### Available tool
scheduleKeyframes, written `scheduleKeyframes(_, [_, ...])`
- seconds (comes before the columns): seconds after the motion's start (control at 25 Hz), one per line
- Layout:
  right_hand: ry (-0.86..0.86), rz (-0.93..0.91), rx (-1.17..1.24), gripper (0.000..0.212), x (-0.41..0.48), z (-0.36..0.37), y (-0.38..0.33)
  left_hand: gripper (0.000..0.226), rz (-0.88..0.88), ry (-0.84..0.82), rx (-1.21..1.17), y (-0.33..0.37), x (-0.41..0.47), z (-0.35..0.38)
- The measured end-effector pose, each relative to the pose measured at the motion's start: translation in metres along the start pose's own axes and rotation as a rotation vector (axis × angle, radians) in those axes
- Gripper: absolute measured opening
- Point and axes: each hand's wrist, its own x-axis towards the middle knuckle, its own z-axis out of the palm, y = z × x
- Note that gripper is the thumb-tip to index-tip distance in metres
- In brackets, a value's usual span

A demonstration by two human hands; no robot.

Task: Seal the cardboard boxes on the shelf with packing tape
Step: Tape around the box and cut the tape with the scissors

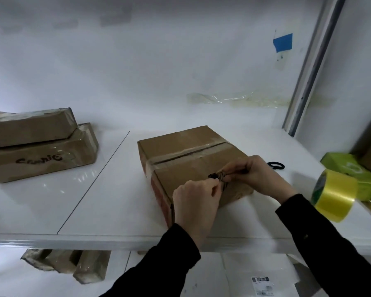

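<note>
A: Where's the box?

B: The box sits on the white shelf, approx. mid-way along, flaps down. Clear tape runs along the top seam & down over its left end. Red print on the near side face.

A: Hands?

B: Both are over the near part of the box top, black sleeves on both arms. The left hand comes in from below, fingers curled, thumb & forefinger pinched tight. The right hand comes in from the R side, same tight pinch.

A: Each grip's on what?

B: Both are closed on one small dark bit, crumpled, w/ brownish strands by the right fingertips. It's held btwn the two hands, just above the cardboard. Can't tell what it is, too small & blurred.

A: Tape roll?

B: The tape roll is yellow, tilted, near the shelf's R end, just right of the right forearm. Neither hand touches it. A green carton is right behind it.

A: Anything else?

B: Black scissors lie on the shelf behind the right hand. Two long taped boxes are stacked at the far L, well apart from the main one; the lower has handwriting on it. A blue tape patch is on the back wall.
</note>
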Motion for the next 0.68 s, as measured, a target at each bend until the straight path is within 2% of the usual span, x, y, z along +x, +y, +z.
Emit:
scheduleKeyframes(0.08, [-0.065,0.043,-0.018,0.026,0.006,-0.01,-0.001,0.022,-0.074,-0.146,-0.237,-0.018,0.017,-0.012])
scheduleKeyframes(0.16, [-0.031,0.071,-0.059,0.028,0.007,-0.011,-0.003,0.044,0.013,-0.282,-0.293,-0.048,0.026,-0.025])
scheduleKeyframes(0.24, [0.138,0.024,-0.118,0.034,-0.001,0.002,-0.002,0.061,0.165,-0.399,-0.29,-0.07,0.026,-0.03])
scheduleKeyframes(0.28, [0.294,-0.049,-0.203,0.035,-0.009,0.013,0.002,0.067,0.194,-0.438,-0.262,-0.074,0.022,-0.029])
scheduleKeyframes(0.36, [0.6,-0.255,-0.381,0.028,-0.029,0.041,0.014,0.067,0.193,-0.355,-0.179,-0.069,0.01,-0.022])
scheduleKeyframes(0.4, [0.669,-0.332,-0.447,0.026,-0.038,0.053,0.021,0.063,0.184,-0.276,-0.152,-0.062,0.005,-0.017])
scheduleKeyframes(0.52, [0.612,-0.374,-0.53,0.037,-0.054,0.065,0.04,0.059,0.142,-0.128,-0.111,-0.025,-0.006,0.001])
scheduleKeyframes(0.6, [0.574,-0.346,-0.546,0.043,-0.059,0.055,0.044,0.064,0.107,-0.153,-0.061,0.002,-0.015,0.011])
scheduleKeyframes(0.68, [0.547,-0.367,-0.605,0.044,-0.068,0.042,0.048,0.063,0.148,-0.178,-0.002,0.013,-0.013,0.01])
